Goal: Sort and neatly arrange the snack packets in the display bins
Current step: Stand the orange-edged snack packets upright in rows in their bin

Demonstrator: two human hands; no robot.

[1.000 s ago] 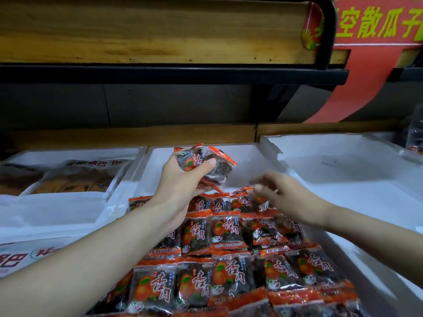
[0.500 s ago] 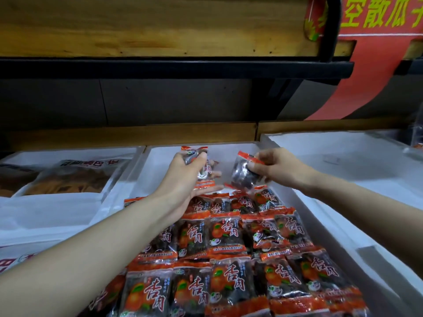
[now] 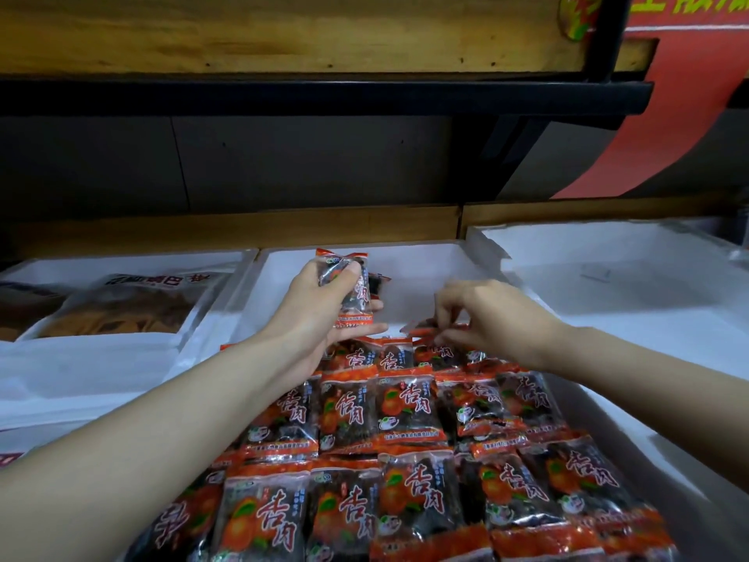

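Orange-trimmed packets (image 3: pixel 350 296) gripped upright in left hand (image 3: pixel 314 318); right hand (image 3: pixel 492 314), palm down, pinching a back-row packet (image 3: pixel 425 333).

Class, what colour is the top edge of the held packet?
Orange-red, on the packet; head view.

glossy plastic snack packets (image 3: pixel 407 403), matt white bins (image 3: pixel 421 263)

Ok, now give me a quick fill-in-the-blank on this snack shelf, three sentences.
1. The left hand grips packets raised over the ___ bin.
2. The right hand pinches a packet in the row ___ from the camera.
3. The big bag lies to the ___ of that bin.

Missing words: middle; farthest; left.
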